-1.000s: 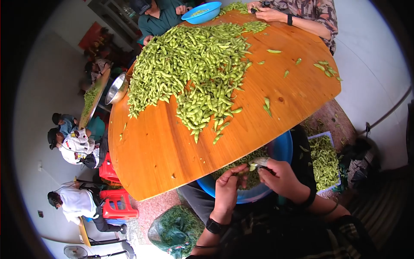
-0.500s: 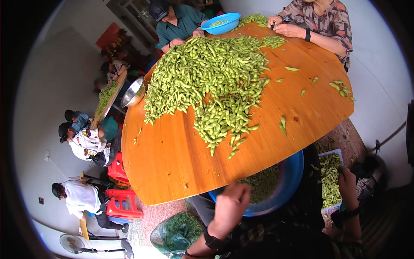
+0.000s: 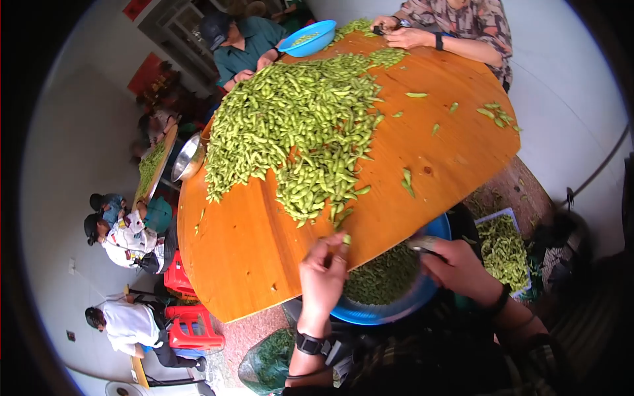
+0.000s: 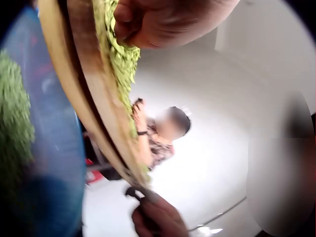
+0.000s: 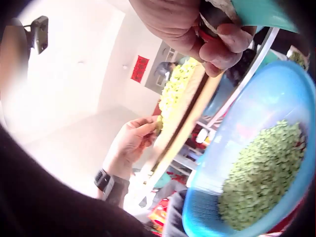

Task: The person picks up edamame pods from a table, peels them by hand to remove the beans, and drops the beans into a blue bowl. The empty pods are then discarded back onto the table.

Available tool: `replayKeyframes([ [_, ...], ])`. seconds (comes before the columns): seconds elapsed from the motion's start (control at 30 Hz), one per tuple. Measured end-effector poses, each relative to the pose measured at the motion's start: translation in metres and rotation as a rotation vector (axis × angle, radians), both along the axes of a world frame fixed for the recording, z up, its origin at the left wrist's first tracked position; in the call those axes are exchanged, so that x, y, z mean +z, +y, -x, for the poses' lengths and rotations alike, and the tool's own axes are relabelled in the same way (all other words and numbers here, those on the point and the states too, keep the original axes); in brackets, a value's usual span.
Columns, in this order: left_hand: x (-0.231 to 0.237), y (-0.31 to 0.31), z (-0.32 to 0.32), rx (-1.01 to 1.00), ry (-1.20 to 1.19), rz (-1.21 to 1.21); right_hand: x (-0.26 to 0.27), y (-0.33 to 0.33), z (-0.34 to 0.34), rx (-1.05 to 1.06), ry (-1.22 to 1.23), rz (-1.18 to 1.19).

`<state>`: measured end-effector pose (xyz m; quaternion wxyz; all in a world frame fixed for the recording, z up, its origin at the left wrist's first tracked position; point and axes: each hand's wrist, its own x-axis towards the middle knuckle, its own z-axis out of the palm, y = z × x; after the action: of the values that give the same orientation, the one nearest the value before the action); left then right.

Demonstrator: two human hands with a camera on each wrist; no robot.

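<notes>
In the head view my left hand [image 3: 321,280] pinches a green soybean pod [image 3: 347,239] between thumb and forefinger, over the near edge of the wooden table [image 3: 238,264]. A large heap of soybean pods [image 3: 290,119] lies just beyond these fingertips. My right hand [image 3: 462,269] is over the right side of a blue basin [image 3: 389,317], its fingers curled round a small metal-tipped tool [image 3: 422,245]; its exact kind cannot be told. In the right wrist view the basin holds many shelled green beans [image 5: 261,175].
A crate of pods [image 3: 502,247] stands on the floor at the right, a green mesh bag [image 3: 267,360] at the lower left. Across the table two people sit near a small blue bowl [image 3: 308,39]. A metal bowl [image 3: 189,158] is at the table's left edge.
My left hand has gone from above the basin to the table's edge and now pinches a pod. My right hand swung out over the crate, then came back beside the basin.
</notes>
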<state>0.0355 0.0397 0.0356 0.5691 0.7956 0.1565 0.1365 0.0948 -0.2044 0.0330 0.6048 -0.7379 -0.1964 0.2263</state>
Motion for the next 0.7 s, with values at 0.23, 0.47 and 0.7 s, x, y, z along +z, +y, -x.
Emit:
replayKeyframes([
  [0.23,-0.025,-0.044,0.017,-0.200,-0.087,0.161,0.001,0.030,0.007,0.128,0.171,-0.128],
  [0.47,-0.032,-0.055,0.026,-0.202,-0.104,-0.219,-0.002,0.024,0.016,0.152,0.188,-0.043],
  [0.7,-0.044,-0.057,0.031,-0.138,-0.256,-0.475,-0.026,0.031,0.023,0.119,0.180,-0.142],
])
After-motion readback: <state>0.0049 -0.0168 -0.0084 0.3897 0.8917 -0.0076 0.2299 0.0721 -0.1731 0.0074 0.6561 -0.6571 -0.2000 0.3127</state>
